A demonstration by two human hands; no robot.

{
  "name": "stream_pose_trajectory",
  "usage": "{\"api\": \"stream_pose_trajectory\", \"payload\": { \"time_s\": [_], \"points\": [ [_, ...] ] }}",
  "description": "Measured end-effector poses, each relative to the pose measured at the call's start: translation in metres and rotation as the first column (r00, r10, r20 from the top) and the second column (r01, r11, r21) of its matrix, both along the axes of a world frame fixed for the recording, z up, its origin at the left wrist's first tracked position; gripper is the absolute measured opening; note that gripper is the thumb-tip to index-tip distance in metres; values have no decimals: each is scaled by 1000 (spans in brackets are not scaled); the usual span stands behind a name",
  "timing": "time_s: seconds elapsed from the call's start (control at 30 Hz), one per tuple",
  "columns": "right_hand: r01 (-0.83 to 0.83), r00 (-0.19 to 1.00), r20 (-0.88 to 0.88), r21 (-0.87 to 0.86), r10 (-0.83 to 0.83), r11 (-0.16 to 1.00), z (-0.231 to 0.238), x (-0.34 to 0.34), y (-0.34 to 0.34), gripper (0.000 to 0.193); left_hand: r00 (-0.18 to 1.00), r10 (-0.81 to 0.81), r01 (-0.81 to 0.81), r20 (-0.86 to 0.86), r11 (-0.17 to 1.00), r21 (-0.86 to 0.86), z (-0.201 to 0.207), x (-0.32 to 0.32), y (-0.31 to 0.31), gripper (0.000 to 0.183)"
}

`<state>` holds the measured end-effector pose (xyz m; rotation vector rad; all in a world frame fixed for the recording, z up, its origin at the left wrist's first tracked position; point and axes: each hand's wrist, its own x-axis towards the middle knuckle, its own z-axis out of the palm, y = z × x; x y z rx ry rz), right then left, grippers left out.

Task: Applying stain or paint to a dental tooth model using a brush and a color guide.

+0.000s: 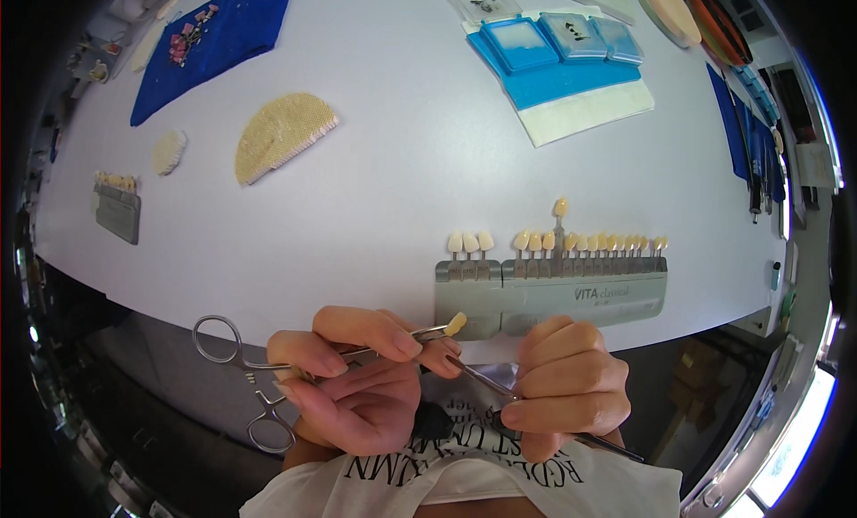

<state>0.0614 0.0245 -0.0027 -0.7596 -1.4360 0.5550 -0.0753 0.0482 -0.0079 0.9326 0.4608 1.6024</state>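
Observation:
My left hand [357, 380] is closed around a pair of locking forceps [259, 367], whose ring handles stick out to the left. A small yellowish tooth crown [456, 324] sits at the forceps' tip. My right hand [571, 384] grips a thin brush [486, 378] with a metal ferrule and dark handle. The brush's tip points up and left, by my left fingertips and below the crown. Just beyond both hands lies a grey tooth shade guide [580, 290] holding a row of tooth-shaped tabs. One shade tab [560, 208] stands higher than the others.
A beige half-round honeycomb tray [284, 138], a small white honeycomb piece [168, 152] and another shade guide [118, 213] lie left. Farther back are a blue cloth [241, 36] with pinkish bits and blue boxes [520, 45]. Slim tools [759, 165] lie at right.

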Motion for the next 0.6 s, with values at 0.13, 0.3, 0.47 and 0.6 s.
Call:
{"api": "stream_pose_trajectory", "payload": {
  "time_s": [0.13,0.3,0.47,0.6],
  "points": [
    [72,997,-24,-26,-73,997,1,4,-3,9,998,7,-3,68,998,-63,1,0,-3,32],
    [176,984,35,-5,-176,984,0,2,-2,7,964,104,-76,246,989,-124,0,1,-1,29],
    [246,960,121,60,-251,967,-2,-3,1,5,970,108,-81,218,988,-130,-1,-10,4,29],
    [280,942,183,41,-283,959,1,-6,0,5,971,120,-93,207,986,-137,2,-15,7,29]
  ]
}}
